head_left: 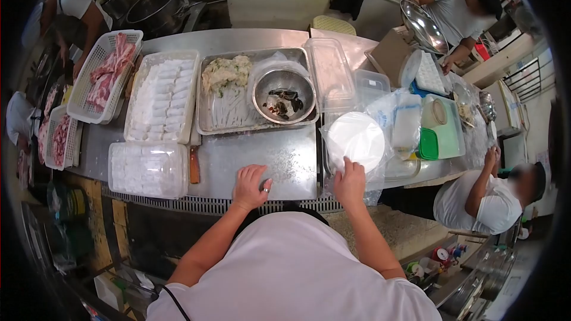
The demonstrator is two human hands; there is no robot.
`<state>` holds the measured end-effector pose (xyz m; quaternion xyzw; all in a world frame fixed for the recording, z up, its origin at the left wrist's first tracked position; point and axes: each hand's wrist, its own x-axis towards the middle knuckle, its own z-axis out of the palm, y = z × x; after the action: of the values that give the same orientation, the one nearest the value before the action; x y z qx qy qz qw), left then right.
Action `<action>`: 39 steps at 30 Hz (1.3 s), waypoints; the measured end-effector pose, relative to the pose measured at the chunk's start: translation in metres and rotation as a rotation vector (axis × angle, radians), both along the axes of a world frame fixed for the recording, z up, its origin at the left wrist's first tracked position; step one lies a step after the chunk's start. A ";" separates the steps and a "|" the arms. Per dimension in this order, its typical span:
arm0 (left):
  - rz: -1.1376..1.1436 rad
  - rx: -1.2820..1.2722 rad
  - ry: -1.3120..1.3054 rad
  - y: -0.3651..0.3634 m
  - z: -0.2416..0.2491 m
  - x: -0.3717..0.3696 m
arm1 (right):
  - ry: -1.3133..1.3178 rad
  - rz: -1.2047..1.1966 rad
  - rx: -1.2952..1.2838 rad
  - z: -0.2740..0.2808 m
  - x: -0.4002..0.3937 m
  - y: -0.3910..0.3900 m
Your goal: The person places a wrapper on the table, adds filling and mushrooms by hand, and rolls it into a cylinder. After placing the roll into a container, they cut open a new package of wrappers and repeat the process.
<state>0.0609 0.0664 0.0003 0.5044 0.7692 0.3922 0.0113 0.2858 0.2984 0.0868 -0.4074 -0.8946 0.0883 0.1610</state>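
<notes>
My left hand [252, 186] rests over the front edge of the steel table [238, 157], fingers apart, a ring on one finger, holding nothing. With its fingertips my right hand [349, 183] touches the near edge of a stack of round white sheets [355, 141] lying on clear plastic; whether it pinches a sheet is too small to tell. Beyond my left hand is a metal tray [208, 125] with a pale, green-flecked mixture [227, 74] and a steel bowl [262, 104] holding dark pieces.
White rolls fill a tray [134, 134] and a lidded box [148, 169] at left, beside a wooden handle [194, 165]. Baskets [77, 113] hold raw meat. Clear containers [331, 71] and a green lid [427, 144] lie right. Other people stand left and right.
</notes>
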 end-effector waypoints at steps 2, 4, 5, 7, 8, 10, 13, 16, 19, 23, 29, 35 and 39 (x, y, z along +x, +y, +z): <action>0.015 -0.005 0.004 0.001 -0.001 0.000 | 0.060 -0.043 0.146 0.009 -0.006 0.003; 0.019 0.001 0.008 0.001 -0.002 0.001 | 0.089 -0.092 0.275 0.014 -0.011 0.009; 0.018 0.003 0.010 0.000 -0.002 0.001 | 0.034 -0.077 0.182 0.008 -0.006 0.015; 0.018 -0.001 0.005 0.000 -0.002 0.001 | -0.074 -0.048 -0.003 -0.002 0.006 0.029; 0.018 -0.003 0.003 0.001 -0.002 0.000 | -0.061 -0.029 -0.005 -0.006 0.009 0.030; 0.016 -0.007 0.003 0.001 -0.001 0.000 | -0.036 0.010 -0.011 0.000 0.009 0.027; 0.011 -0.002 -0.003 0.001 0.000 0.000 | 0.071 0.074 -0.029 0.006 0.010 0.019; 0.009 0.002 -0.001 0.001 -0.002 0.000 | 0.070 0.081 -0.132 0.001 0.015 0.017; 0.008 0.007 -0.005 0.002 0.001 -0.001 | 0.095 0.104 -0.147 0.002 0.015 0.016; 0.012 0.012 -0.006 0.001 0.000 0.000 | 0.109 0.091 -0.240 -0.001 0.011 0.016; 0.006 0.019 -0.027 0.000 0.002 -0.001 | -0.051 -0.004 -0.008 -0.026 0.013 0.028; 0.003 0.025 -0.042 -0.001 0.001 -0.001 | -0.161 -0.020 0.021 -0.023 0.010 0.027; 0.004 0.021 -0.038 0.000 0.000 -0.002 | -0.168 0.028 0.048 -0.020 0.010 0.028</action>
<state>0.0594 0.0661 0.0002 0.4952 0.7658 0.4097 0.0200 0.2961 0.3266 0.0671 -0.3970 -0.9124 0.0344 0.0940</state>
